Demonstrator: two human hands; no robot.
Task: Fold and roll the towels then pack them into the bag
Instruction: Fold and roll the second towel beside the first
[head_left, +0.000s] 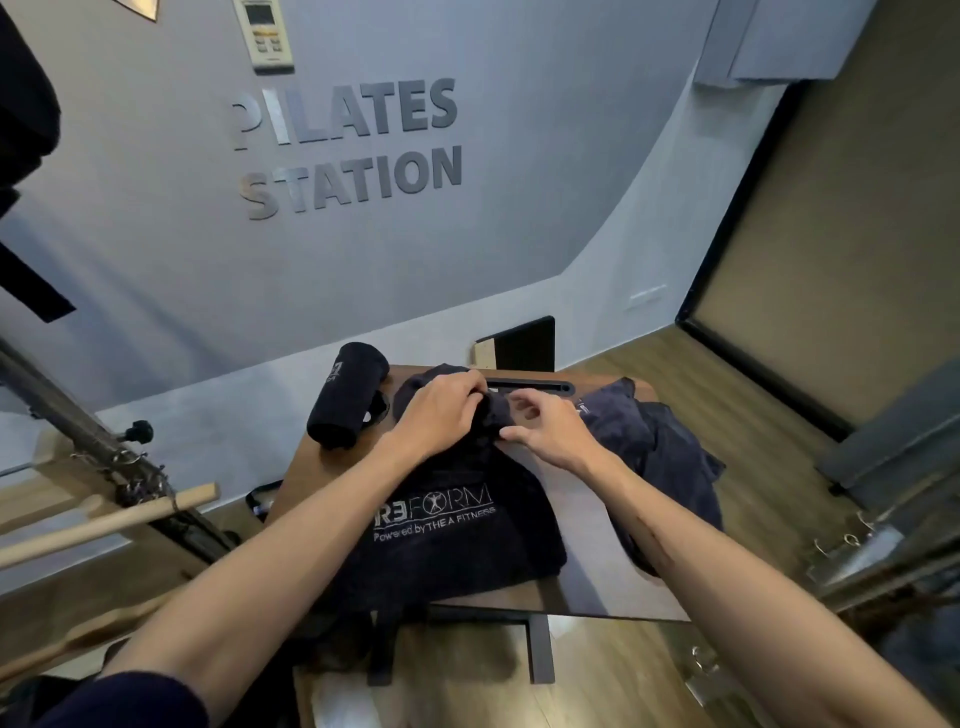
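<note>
While the dark towel with the printed logo (441, 525) lies lengthwise down the middle of the table (587, 561), its far end bunched under my hands, I judge that I am starting the roll there. My left hand (439, 415) has its fingers curled over the bunched end, gripping it; my right hand (545, 428) sits just beside, fingers bent loosely with the fingertips touching the cloth, and I cannot tell whether it actually pinches anything. To do this well I should square the end first, keep both edges in line, and turn the cloth tightly and evenly toward me so the roll does not cone. A finished rolled towel (345, 395) rests at the far left corner of the table, and a loose heap of towels (649, 447) waits on the right. The near end of my towel drops over the table's edge out of sight, the start of the roll is hidden beneath my fingers, and I cannot make out the bag for certain.
</note>
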